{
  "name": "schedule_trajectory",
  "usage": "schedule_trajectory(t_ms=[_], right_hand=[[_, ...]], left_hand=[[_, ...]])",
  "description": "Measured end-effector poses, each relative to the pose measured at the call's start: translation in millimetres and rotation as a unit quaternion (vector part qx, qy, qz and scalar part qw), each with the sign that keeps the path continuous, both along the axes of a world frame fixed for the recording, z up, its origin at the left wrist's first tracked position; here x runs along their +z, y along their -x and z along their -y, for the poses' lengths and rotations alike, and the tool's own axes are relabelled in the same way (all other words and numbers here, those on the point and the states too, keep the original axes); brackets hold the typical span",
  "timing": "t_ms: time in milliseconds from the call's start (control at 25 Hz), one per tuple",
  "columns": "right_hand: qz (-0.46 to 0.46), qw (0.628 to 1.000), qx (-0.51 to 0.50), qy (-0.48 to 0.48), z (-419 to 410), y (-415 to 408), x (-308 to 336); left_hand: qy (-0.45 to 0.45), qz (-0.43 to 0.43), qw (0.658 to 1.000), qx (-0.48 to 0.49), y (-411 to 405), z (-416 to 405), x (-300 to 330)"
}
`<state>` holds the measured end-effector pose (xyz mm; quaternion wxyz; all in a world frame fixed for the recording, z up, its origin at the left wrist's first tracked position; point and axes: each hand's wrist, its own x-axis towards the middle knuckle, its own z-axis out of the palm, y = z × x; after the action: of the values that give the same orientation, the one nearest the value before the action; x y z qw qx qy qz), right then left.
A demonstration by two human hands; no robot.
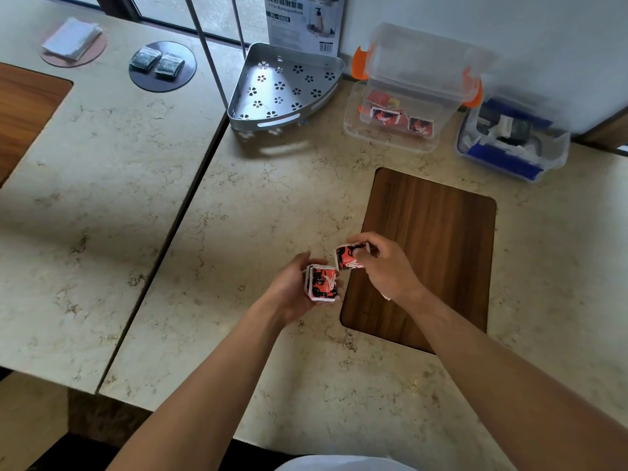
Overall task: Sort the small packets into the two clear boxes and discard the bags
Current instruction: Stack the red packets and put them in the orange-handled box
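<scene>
The left hand [299, 283] cupped a stack of red packets [323, 283]; the right hand [380, 263] pinched one red packet [348, 257], best carried level to the orange-latched box [407, 96].

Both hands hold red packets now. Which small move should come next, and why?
Probably carry the red packet in the right hand to the orange-clipped box. That box already holds matching red packets, while the blue-clipped box holds dark ones. The left hand holds a stack.

both hands forward, bare forearms; left hand [296, 287] cupped palm-up, right hand [384, 263] fingers pinched.
</scene>
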<state>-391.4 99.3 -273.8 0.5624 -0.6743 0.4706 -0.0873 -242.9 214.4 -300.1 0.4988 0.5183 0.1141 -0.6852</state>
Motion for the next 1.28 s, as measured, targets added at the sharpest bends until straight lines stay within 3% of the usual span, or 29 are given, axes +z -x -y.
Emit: schedule_trajectory(t_ms=[160,280,480,600,720,800,920,1120,1280], right_hand=[[0.012,0.996,0.041,-0.078,-0.7,2.2,15.7],[-0.062,0.992,0.113,0.018,-6.2,1.4,13.2],[0.0,0.999,-0.043,0.028,-9.1,11.9,-2.1],[-0.12,0.979,-0.128,0.104,-6.6,35.3,-11.9],[-0.294,0.943,-0.064,0.144,-10.6,57.9,-24.4],[-0.332,0.929,-0.022,0.16,-15.7,65.2,-31.8],[-0.275,0.948,-0.063,0.145,-16.6,64.2,-31.5],[-0.112,0.985,-0.13,0.001,-17.5,51.3,-13.9],[-0.061,0.994,-0.092,0.022,-27.1,30.1,5.3]], left_hand=[[0.013,0.01,1.0,-0.023,6.1,8.3,1.5],[0.04,0.019,0.996,-0.077,9.7,9.9,5.2],[0.043,0.07,0.991,-0.106,16.5,6.7,6.3],[0.03,0.059,0.994,-0.083,17.8,4.0,1.2],[0.032,0.057,0.995,-0.076,22.9,1.9,-0.1],[0.03,0.066,0.994,-0.076,26.4,2.5,-1.1],[0.02,0.054,0.997,-0.059,28.8,4.8,-1.1],[0.008,0.055,0.998,-0.031,28.5,4.9,0.5],[0.014,0.066,0.998,-0.016,32.3,6.7,-2.1]])
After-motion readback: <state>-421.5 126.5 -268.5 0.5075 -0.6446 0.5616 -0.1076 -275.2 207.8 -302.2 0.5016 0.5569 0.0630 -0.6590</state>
